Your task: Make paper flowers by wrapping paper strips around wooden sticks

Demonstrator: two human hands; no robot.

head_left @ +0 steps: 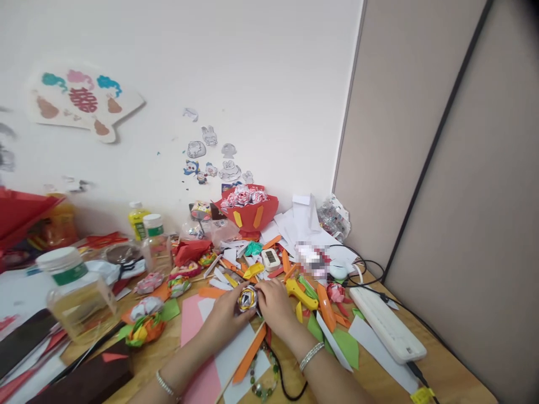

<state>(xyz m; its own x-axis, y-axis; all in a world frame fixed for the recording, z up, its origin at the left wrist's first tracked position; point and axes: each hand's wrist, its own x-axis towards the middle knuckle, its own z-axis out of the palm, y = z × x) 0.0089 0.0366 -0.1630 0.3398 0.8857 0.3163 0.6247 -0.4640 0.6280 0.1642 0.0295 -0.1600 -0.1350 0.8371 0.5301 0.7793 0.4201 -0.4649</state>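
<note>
Between my two hands is a rolled paper flower (247, 298), white with yellow and dark streaks, its spiral facing up. My left hand (222, 315) curls round its left side, thumb below it. From the right, the bent fingers of my right hand (275, 307) press against its edge; some fingertips are hidden. Beneath my hands lie pink paper (194, 325) and white paper sheets. An orange paper strip (249, 354) and a thin wooden stick lie just below the flower. Close to my right hand is a yellow tool (302, 295) that looks like a glue gun.
Paper scraps cover much of the table. A red-wrapped bouquet (248, 210) stands by the wall. Finished paper flowers (145, 330) and a lidded jar (82, 303) are at left. A white power strip (387, 324) with cables lies right. A beaded bracelet (264, 387) sits in front.
</note>
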